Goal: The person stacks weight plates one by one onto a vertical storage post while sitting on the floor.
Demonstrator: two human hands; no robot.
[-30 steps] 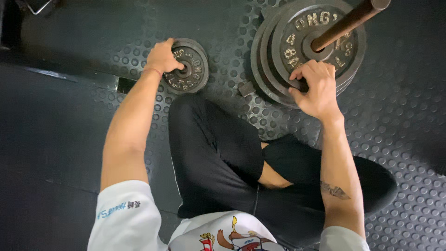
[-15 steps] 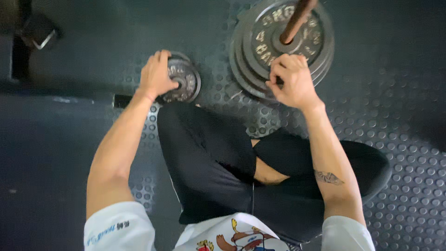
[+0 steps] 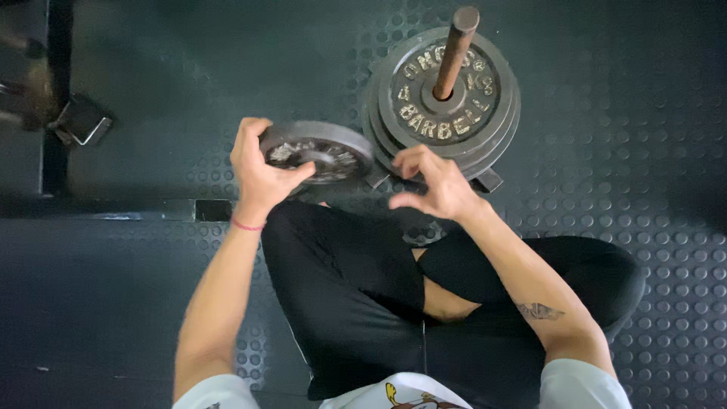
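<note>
Now left hand point(image 3: 261, 174) is gripping a small weight plate point(image 3: 318, 155) by its rim, thumb on top, wrist bent, plate tilted & off the floor beside the stack of plates point(image 3: 443, 102) on its post point(image 3: 454, 49). Right hand point(image 3: 435, 182) is hovering w/ fingers curled, holding nothing, just below the stack.

Small plate point(image 3: 316, 157) left of plate stack point(image 3: 443, 102)
</note>
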